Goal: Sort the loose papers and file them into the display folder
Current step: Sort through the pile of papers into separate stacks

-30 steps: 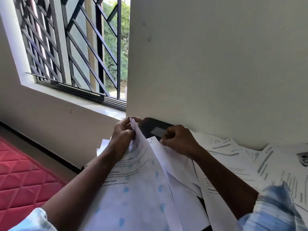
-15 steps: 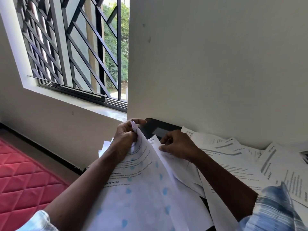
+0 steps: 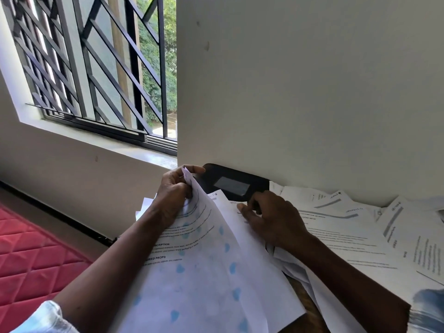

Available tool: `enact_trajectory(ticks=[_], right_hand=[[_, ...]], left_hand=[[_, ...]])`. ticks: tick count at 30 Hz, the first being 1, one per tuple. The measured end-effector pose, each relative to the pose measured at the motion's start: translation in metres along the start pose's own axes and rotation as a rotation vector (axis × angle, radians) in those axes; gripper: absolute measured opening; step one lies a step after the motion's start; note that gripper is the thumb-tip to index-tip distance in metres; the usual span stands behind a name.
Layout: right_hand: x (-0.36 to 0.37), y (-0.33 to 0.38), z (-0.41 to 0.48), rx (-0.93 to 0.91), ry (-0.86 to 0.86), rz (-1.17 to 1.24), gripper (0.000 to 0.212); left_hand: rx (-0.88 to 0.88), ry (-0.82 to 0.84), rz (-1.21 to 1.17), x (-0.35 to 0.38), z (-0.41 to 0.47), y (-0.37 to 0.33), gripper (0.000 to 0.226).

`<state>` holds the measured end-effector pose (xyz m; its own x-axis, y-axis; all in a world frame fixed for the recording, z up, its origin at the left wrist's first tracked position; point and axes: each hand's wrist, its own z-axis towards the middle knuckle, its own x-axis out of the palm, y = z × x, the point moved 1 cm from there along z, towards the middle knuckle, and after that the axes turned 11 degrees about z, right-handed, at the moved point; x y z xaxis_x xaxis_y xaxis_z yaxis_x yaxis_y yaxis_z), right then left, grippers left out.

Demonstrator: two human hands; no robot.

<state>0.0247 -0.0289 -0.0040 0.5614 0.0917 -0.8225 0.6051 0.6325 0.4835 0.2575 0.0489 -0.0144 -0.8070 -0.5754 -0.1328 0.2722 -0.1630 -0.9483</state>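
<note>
Our left hand [image 3: 174, 195] pinches the light, floppy sheet [image 3: 204, 272] by its corner; our right hand [image 3: 274, 219] seemingly pinches another paper [image 3: 227, 209].

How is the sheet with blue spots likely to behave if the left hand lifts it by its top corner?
Probably floppy: the sheet bows where the left hand pinches its top corner. Likely light: thin enough that blue spots seem to show through. It might slip over loose papers.

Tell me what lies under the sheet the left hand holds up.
More white sheets, fanned out; the right hand touches the top one. A black folder shows beyond them. Whatever lies below the lifted sheet's lower half is hidden.
</note>
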Motion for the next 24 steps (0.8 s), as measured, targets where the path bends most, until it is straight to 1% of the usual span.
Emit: enact_trajectory(ticks=[2, 4, 5, 7, 10, 12, 13, 15, 16, 17, 18, 20, 21, 22, 24], right_hand=[[0.004, 0.013, -0.006, 0.047, 0.08, -0.045, 0.044], [0.003, 0.022, -0.008, 0.067, 0.168, -0.096, 0.041], [0.001, 0.024, -0.008, 0.076, 0.193, -0.077, 0.038], [-0.003, 0.026, -0.007, 0.094, 0.231, 0.066, 0.035], [-0.007, 0.025, -0.008, 0.056, 0.279, 0.425, 0.039], [-0.01, 0.031, -0.015, 0.023, 0.376, 0.7, 0.039], [-0.012, 0.035, -0.019, 0.03, 0.454, 0.784, 0.041], [-0.015, 0.04, -0.028, 0.047, 0.563, 0.834, 0.05], [-0.018, 0.04, -0.032, 0.047, 0.565, 0.826, 0.052], [-0.021, 0.037, -0.034, 0.041, 0.534, 0.797, 0.048], [-0.024, 0.034, -0.034, 0.025, 0.457, 0.713, 0.041], [-0.032, 0.013, -0.03, 0.006, 0.206, 0.393, 0.031], [-0.038, -0.001, -0.027, 0.035, 0.087, 0.242, 0.033], [-0.046, -0.017, -0.025, 0.088, 0.0, 0.15, 0.038], [-0.063, -0.05, -0.023, 0.252, -0.085, 0.068, 0.056]], left_hand=[[0.003, -0.006, -0.013, 0.0, -0.002, -0.001, 0.054], [0.007, -0.008, -0.012, 0.0, -0.003, -0.002, 0.051], [0.013, -0.001, -0.011, 0.0, -0.004, -0.003, 0.048], [0.028, 0.018, 0.017, 0.002, -0.006, -0.005, 0.046], [0.07, 0.022, 0.107, 0.004, -0.008, -0.007, 0.055], [0.093, 0.021, 0.152, 0.004, -0.009, -0.007, 0.06], [0.098, 0.026, 0.163, 0.004, -0.009, -0.007, 0.06], [0.104, 0.054, 0.183, 0.004, -0.009, -0.007, 0.056], [0.108, 0.059, 0.205, 0.005, -0.009, -0.007, 0.053], [0.113, 0.054, 0.231, 0.006, -0.009, -0.006, 0.049], [0.122, 0.049, 0.262, 0.006, -0.009, -0.004, 0.044], [0.159, 0.045, 0.351, 0.007, -0.009, 0.0, 0.034], [0.181, 0.047, 0.418, 0.009, -0.009, 0.002, 0.03], [0.207, 0.049, 0.503, 0.009, -0.009, 0.003, 0.029], [0.246, 0.05, 0.66, 0.011, -0.011, 0.004, 0.033]])
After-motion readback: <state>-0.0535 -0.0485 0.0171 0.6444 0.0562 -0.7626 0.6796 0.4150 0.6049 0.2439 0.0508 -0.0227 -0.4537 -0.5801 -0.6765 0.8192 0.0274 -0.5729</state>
